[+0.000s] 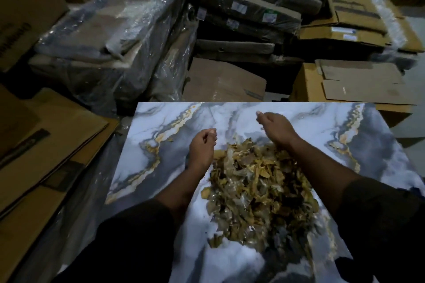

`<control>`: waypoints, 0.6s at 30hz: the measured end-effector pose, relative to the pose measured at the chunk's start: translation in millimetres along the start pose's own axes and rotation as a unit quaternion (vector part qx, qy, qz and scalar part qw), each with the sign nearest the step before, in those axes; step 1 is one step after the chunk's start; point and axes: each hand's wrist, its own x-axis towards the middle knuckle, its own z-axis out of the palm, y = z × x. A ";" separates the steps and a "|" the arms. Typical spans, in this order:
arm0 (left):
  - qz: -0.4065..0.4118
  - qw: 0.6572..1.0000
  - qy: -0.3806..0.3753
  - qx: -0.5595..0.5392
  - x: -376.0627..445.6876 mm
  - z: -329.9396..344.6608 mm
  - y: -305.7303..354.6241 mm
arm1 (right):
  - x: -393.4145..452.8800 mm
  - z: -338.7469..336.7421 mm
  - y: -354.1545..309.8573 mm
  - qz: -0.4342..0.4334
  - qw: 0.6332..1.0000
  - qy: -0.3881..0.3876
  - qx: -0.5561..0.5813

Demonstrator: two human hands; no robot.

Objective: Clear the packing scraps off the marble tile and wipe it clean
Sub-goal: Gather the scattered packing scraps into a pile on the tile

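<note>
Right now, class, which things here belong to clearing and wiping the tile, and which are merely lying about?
For the job: marble tile; pile of packing scraps; left hand; right hand.

Lying about: cardboard boxes; plastic-wrapped bundles; stacked grey slabs.

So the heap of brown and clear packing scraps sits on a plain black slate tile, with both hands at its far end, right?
Not quite. The head view shows the tile is white and grey marble with gold veins. The scraps do lie on it, left hand and right hand at the far end.
</note>
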 end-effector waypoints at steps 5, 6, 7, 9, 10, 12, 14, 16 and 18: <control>-0.016 0.997 0.063 0.047 -31.4 -58.7 -29.6 | -1.7 4.9 -62.2 -0.038 0.994 0.102 0.007; -0.017 0.996 0.075 0.054 -36.0 -70.6 -35.0 | -3.7 12.6 -79.3 -0.064 0.993 0.098 0.003; -0.016 0.994 0.087 0.061 -39.3 -82.0 -39.7 | -7.4 23.3 -97.3 -0.093 0.993 0.074 -0.005; -0.018 0.991 0.111 0.074 -43.4 -102.5 -46.6 | -14.8 57.3 -126.0 -0.140 0.990 -0.014 -0.030; -0.021 0.990 0.118 0.075 -44.2 -111.1 -50.0 | -17.9 78.4 -136.6 -0.149 0.986 -0.063 -0.041; -0.030 0.990 0.119 0.071 -45.5 -122.3 -56.3 | -23.2 120.6 -150.5 -0.141 0.978 -0.145 -0.060; -0.034 0.991 0.113 0.062 -47.1 -128.0 -61.8 | -24.7 157.7 -156.4 -0.123 0.974 -0.180 -0.068; -0.031 0.993 0.107 0.046 -47.5 -130.1 -66.8 | -21.0 186.0 -160.2 -0.115 0.972 -0.184 -0.085; -0.033 0.993 0.113 0.031 -47.1 -132.0 -72.0 | -13.6 208.6 -159.3 -0.129 0.968 -0.186 -0.109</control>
